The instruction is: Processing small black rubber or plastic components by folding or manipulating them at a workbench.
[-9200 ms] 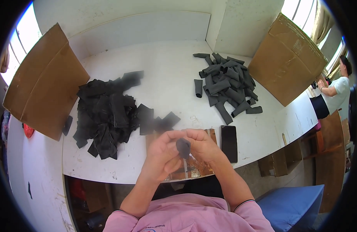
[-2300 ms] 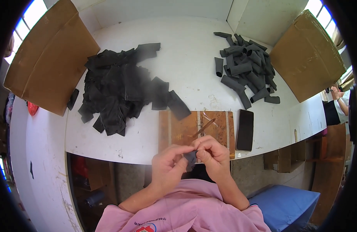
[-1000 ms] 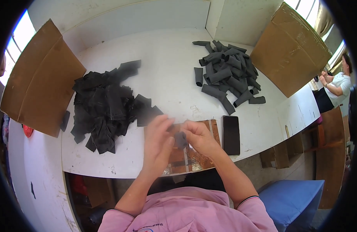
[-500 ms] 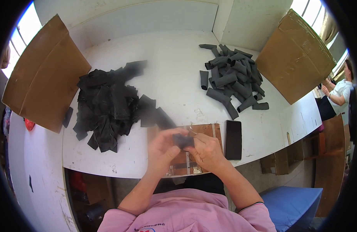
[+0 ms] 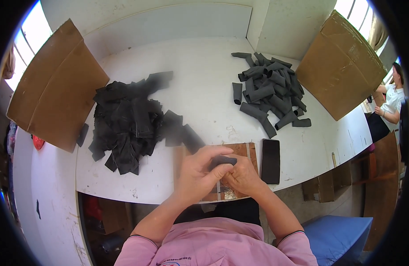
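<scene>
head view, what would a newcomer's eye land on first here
Probably the heap of flat black pieces on the left of the white table and the heap of dark grey tubes on its right. A big brown box flanks the left heap, another box the right. Front and centre, the left grip holds a small dark piece, the right grip close beside.

Fabric pile [image 5: 129, 119] left, tube pile [image 5: 275, 91] right, between 2 cartons [image 5: 58, 93] [image 5: 342, 66]
</scene>
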`<state>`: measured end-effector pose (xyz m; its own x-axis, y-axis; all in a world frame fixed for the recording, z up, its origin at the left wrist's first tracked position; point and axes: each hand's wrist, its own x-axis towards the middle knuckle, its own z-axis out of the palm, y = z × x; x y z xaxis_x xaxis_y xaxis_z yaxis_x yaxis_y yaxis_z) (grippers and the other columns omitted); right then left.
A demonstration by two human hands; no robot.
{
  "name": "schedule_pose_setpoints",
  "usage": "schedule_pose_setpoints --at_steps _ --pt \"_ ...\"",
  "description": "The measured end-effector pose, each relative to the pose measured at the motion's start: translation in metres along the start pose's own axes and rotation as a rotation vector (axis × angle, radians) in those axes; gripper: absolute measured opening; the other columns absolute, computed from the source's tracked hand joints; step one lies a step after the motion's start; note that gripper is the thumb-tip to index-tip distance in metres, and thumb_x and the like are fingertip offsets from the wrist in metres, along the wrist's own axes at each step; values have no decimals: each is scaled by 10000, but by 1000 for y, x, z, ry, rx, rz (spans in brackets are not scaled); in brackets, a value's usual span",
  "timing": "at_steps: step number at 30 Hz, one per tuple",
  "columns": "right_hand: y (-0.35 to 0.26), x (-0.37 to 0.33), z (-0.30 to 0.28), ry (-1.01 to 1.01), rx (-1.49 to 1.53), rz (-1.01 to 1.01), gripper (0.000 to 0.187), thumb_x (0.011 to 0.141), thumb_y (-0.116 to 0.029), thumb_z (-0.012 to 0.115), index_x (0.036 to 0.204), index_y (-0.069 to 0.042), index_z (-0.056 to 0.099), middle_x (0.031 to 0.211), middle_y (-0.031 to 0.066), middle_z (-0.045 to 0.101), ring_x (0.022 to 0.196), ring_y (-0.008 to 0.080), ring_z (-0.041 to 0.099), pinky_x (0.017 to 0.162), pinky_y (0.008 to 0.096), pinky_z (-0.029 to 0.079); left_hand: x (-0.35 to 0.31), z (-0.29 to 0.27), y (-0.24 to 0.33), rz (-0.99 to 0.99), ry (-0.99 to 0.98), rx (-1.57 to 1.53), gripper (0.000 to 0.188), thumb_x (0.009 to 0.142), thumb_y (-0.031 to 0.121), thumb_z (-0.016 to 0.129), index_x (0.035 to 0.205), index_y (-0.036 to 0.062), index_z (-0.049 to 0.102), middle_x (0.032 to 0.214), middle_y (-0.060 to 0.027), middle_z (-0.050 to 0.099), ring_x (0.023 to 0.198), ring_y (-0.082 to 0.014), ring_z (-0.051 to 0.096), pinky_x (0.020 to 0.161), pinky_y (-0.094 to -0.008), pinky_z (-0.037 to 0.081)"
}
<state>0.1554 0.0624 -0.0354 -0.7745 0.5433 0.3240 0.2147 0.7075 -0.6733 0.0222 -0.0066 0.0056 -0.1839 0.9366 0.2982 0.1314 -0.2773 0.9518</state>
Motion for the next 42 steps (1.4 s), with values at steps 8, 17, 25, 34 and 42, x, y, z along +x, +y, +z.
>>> schedule_pose_setpoints --at_steps 8,17,25,34,42 --pt "-23 12 -19 -8 -121 -64 215 779 -166 569 669 3 495 637 133 505 569 325 508 506 384 402 -7 -15 -7 35 162 -672 128 835 87 515 874 -24 565 906 -126 583 834 -164 544 705 -254 448" --pt "-38 30 -44 -3 626 236 211 783 -171 590 655 -33 495 498 58 440 462 201 464 447 314 371 4 -21 -36 -127 443 -191 122 837 111 536 860 -5 567 824 -90 595 816 -139 541 762 -266 411" --pt "1 9 -27 247 673 498 490 904 -399 322 813 27 546 569 37 493 508 80 450 479 204 339 10 -20 -121 -74 147 950 222 668 112 632 848 -1 568 937 -119 548 918 -295 489 776 -329 406" --pt "-28 -55 27 -85 861 657 366 882 -335 434 871 11 554 660 33 548 596 115 511 533 221 407 -30 -46 -73 220 69 723 175 633 -22 627 793 48 620 965 -106 510 855 -268 489 700 -321 423" --pt "-44 -26 65 71 1797 942 239 806 -193 588 984 -45 528 912 37 571 791 150 562 682 288 470 -85 -44 -18 149 27 440 265 703 10 584 963 59 572 1060 -144 487 981 -277 488 802 -331 410"
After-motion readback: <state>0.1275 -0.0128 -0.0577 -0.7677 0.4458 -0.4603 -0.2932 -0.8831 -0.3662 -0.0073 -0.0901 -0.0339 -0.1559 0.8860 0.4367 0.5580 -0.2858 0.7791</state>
